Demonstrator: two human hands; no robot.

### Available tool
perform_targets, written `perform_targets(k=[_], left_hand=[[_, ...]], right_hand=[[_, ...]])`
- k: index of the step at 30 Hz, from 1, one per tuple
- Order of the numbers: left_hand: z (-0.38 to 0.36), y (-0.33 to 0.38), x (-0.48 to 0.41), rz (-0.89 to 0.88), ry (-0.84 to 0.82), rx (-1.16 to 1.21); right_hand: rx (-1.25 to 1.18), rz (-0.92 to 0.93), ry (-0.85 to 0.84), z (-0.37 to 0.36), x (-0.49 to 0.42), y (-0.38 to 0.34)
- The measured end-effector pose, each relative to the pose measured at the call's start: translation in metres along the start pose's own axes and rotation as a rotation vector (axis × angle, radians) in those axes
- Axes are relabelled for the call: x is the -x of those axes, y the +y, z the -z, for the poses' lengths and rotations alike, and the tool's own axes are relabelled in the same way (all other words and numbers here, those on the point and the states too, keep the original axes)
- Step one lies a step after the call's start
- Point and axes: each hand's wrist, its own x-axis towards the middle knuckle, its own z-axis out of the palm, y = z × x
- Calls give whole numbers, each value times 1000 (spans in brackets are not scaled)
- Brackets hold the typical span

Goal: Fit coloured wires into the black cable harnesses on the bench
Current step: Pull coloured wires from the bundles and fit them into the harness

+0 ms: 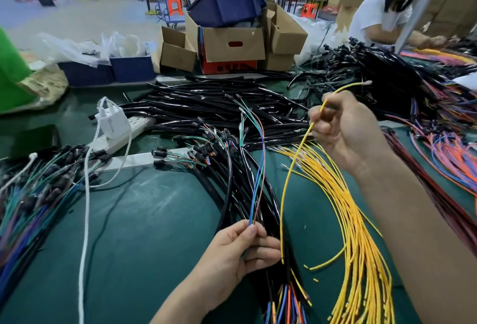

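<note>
Head view: at centre right the right hand (346, 130) pinches one yellow wire (296, 158), lifted clear of the yellow bundle (361, 233) on the bench (154, 220), likely to free its terminal end. At lower centre the left hand (240, 254) pinches the blue and pink wires (259, 181) beside a black harness (229, 176), steadying them.

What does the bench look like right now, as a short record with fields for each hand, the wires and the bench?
left hand: pinches blue and pinkish wires
right hand: raised, pinches single yellow wire near its tipped end
yellow wire bundle: lies on the bench under the right forearm
black harnesses: heaped at centre, coloured leads fanned out
bench: green mat; white power strip at left
</note>
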Motion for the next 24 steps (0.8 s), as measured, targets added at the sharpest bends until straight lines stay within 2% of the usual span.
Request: perform_targets(k=[3,8,12,14,15,17,19,20,22,24], left_hand=[[0,1,1,-10,-22,25],[2,0,4,-30,-50,17],[2,-2,3,-57,-21,0],[2,-2,2,-60,-18,1],[1,-2,2,-63,-22,-5],[0,-3,2,-80,-24,-13],[0,-3,2,-96,-8,0],[-1,-3,3,-103,-3,7],[-1,-3,2,-111,9,21],[-1,-4,1,-106,25,47]], right_hand=[[54,-1,0,-11,-3,8],[164,-1,106,-12,-16,40],[206,49,111,-5,-34,57],[228,-2,81,-2,-43,64],[280,-46,46,-2,-46,70],[539,-114,-19,0,-48,83],[791,-128,-19,3,-41,98],[821,-132,0,4,-35,104],[731,-175,1,6,-19,111],[538,-282,-81,8,-2,110]])
